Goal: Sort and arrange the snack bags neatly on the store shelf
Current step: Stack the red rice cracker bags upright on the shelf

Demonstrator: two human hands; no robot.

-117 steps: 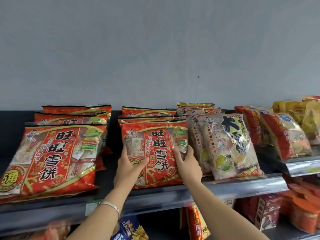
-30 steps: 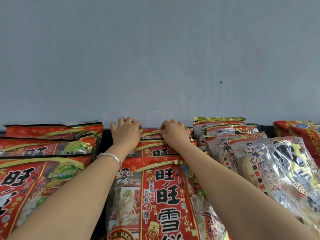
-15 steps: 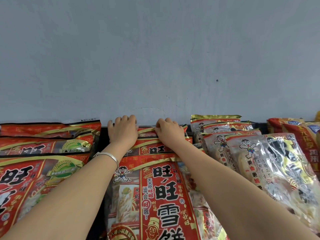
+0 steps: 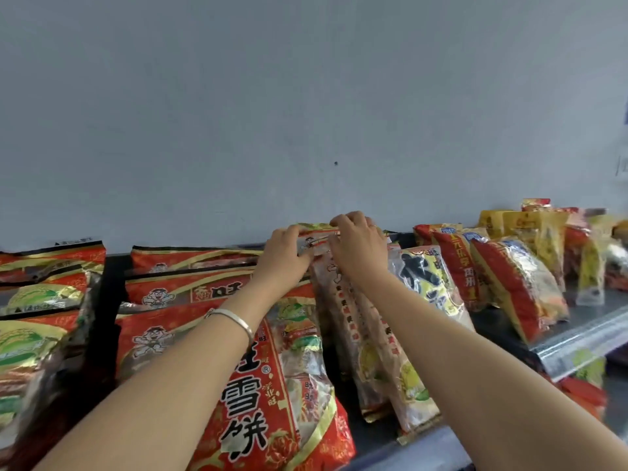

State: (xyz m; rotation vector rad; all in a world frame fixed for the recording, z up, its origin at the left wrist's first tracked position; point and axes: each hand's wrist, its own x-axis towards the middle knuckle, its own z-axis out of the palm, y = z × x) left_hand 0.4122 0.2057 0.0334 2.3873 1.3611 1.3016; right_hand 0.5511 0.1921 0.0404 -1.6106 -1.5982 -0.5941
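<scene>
Both my hands reach to the back of the top shelf. My left hand and my right hand grip the gold top edge of a rear rice-cracker bag in the clear-bag row. Clear cracker bags stand upright in front of it. To their left stands a row of large red snack bags. A silver bracelet is on my left wrist. The lower part of the gripped bag is hidden by my hands and the bags in front.
Another row of red bags is at far left, with a dark gap between the rows. Red-and-yellow bags and yellow bags stand at right. The shelf's metal front rail runs along the right. A grey wall is behind.
Both hands have moved right, from the top edges of the rear red bags to the top of the rear bag in the clear-bag row. The view has swung right too.
</scene>
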